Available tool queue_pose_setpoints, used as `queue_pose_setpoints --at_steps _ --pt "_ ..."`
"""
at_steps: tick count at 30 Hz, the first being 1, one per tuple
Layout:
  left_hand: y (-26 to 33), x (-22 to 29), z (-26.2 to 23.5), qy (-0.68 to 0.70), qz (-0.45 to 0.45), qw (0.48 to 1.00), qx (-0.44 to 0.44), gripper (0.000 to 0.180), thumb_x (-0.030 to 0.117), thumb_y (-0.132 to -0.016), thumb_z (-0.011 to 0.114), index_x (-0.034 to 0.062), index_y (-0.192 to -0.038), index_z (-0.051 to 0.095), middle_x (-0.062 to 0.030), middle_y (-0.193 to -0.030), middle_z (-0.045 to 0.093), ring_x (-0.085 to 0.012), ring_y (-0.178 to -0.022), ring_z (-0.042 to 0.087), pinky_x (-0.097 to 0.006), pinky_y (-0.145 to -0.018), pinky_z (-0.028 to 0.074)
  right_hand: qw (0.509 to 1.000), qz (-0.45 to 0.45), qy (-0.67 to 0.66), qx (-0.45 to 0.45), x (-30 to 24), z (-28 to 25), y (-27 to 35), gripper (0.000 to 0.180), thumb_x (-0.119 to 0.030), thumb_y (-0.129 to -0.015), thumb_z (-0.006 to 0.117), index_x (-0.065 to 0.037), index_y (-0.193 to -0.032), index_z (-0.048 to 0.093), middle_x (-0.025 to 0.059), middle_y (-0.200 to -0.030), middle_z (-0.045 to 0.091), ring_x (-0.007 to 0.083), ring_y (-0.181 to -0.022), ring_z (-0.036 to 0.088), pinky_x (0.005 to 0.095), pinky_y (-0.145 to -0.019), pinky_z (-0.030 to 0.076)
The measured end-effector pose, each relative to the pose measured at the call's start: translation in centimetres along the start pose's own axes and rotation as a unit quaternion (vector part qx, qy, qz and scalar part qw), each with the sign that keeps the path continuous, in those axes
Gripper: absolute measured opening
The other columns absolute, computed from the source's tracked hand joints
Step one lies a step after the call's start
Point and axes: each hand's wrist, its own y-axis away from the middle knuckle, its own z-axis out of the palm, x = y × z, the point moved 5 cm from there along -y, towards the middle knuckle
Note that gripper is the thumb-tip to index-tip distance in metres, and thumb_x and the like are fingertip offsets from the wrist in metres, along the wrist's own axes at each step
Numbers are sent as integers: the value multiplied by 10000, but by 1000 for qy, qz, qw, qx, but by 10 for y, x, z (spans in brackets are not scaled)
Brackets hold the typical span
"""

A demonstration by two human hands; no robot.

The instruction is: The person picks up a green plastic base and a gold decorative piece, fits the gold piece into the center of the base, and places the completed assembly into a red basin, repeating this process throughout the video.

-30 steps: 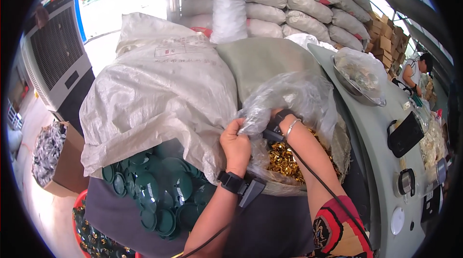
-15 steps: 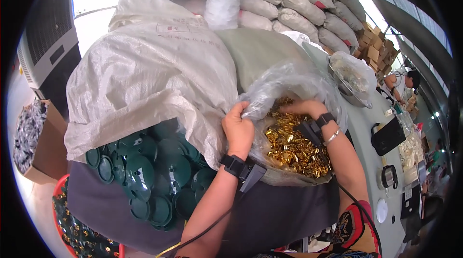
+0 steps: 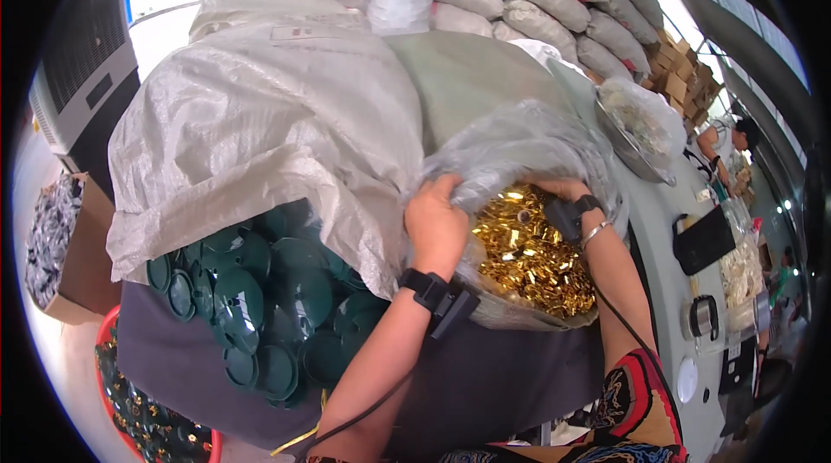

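Note:
My left hand [image 3: 435, 225] is closed on the rim of a clear plastic bag [image 3: 519, 134], its fingertips folded into the film. The bag lies open around a heap of small shiny gold pieces [image 3: 537, 247]. Inside the mouth, at the far edge of the heap, is my right hand [image 3: 561, 189]; its fingers are partly covered and their grip is unclear. Left of the bag, dark green round plastic discs [image 3: 238, 299] spill from a white woven sack [image 3: 260, 117]. Both wrists carry black strapped devices.
A red tub [image 3: 108, 376] of green and gold parts stands at lower left, below a cardboard box [image 3: 86, 247]. Along the right runs a table with a metal bowl [image 3: 636, 138] and a black tray [image 3: 701, 242]. Stacked sacks [image 3: 541, 22] rise behind. Another person [image 3: 723, 147] sits far right.
My right hand has moved slightly back and right, toward the bag's far wall. More gold pieces show at the heap's far side. My left hand stays on the bag rim.

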Motion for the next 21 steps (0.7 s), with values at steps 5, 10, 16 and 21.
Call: queue_pose_setpoints --at_steps 5,10,16,21 --pt "5 5 1 -101 34 993 -43 353 -3 -620 644 89 -960 665 -180 -881 625 -384 -801 613 -448 -695 491 999 19 39 26 -48 24 65 695 -449 -738 618 -38 -1289 520 211 -1305 521 311 -1178 517 327 -1004 390" --pt "13 -6 11 -162 49 982 -79 347 18 -653 651 88 -993 655 -180 -897 622 -377 -815 617 -447 -704 495 992 -54 73 87 -83 26 106 568 -278 -718 653 -1 -1206 562 198 -1203 590 308 -1101 559 346 -950 423" --pt "18 -22 17 -172 69 977 -109 328 29 -717 593 33 -1043 630 -217 -916 637 -401 -862 610 -465 -767 488 993 -98 26 59 -92 44 125 471 -271 -738 604 -60 -1159 604 174 -1095 645 293 -995 622 361 -875 474" --pt "21 -9 12 -160 66 973 -155 424 180 -733 690 32 -1117 586 -246 -916 638 -406 -883 613 -471 -787 479 995 -57 50 72 -94 45 153 562 -328 -721 568 -119 -1243 567 180 -1195 600 319 -1125 560 395 -967 425"
